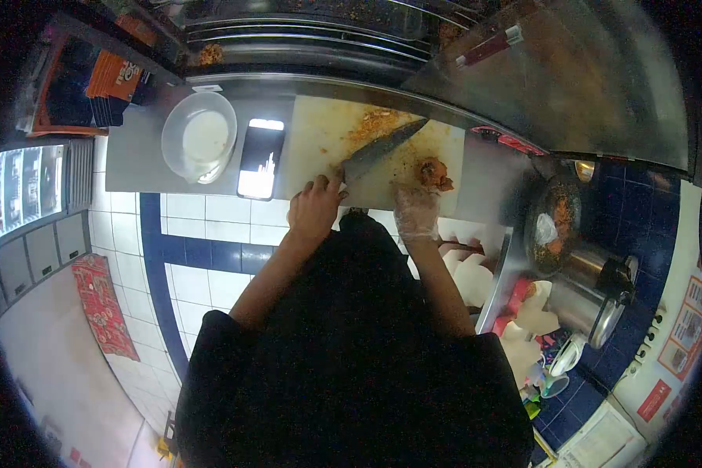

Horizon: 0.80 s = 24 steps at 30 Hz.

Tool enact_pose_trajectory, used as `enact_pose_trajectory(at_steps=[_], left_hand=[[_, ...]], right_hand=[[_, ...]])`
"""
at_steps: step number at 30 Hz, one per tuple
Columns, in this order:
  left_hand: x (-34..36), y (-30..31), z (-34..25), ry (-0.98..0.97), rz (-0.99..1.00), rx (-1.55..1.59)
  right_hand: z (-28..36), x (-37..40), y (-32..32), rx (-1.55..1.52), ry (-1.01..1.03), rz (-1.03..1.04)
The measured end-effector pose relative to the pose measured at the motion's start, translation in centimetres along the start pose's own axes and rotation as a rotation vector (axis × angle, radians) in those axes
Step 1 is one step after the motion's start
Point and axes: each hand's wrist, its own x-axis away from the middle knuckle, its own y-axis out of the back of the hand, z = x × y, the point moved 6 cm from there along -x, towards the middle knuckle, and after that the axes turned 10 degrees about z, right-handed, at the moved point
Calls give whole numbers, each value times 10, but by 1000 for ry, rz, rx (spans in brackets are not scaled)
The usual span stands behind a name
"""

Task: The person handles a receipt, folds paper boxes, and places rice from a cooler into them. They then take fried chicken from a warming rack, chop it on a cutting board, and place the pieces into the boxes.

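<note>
My left hand (317,204) is closed at the near end of a large kitchen knife (386,148), its handle hidden by the fingers. The dark blade lies slantwise across a pale cutting board (312,129), tip pointing away and to the right. Reddish-brown chopped bits (376,121) are smeared along the board behind the blade. To the right sits a chunk of browned, cooked-looking meat (434,173). Just on its near side is my right hand (416,212), in a clear plastic glove; its fingers are too blurred to make out their grip.
Left of the board lie a lit phone (261,158) and a white plastic tub (200,138) on the steel counter. A round pan (554,226) with food and a steel pot (589,304) stand on the right. A steel panel (554,86) overhangs the far right.
</note>
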Motion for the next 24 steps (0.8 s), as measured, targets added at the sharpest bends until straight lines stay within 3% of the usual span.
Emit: enact_pose_trajectory(at_steps=[4,6,7,9,12,15,19,22,24], left_hand=[[-1,-1,2,6,10,-10],[-1,6,0,16,34,12],[-1,8,0,23,61,30],[0,7,-1,37,65,30],[0,7,0,26,65,37],[0,8,0,21,54,45],[2,6,2,-14,-44,43],[1,6,2,-4,-17,19],[1,5,2,-3,-6,25]], right_hand=[[0,-4,31,-138,53,-190],[-29,-4,35,-729,-251,-58],[-27,-11,64,-728,-244,-52],[-7,-26,139,149,-101,-113],[-28,-43,116,86,24,23],[-37,-50,96,68,25,114],[-39,-47,88,85,62,73],[-35,-47,88,84,-22,113],[-37,-37,108,-340,-304,-83]])
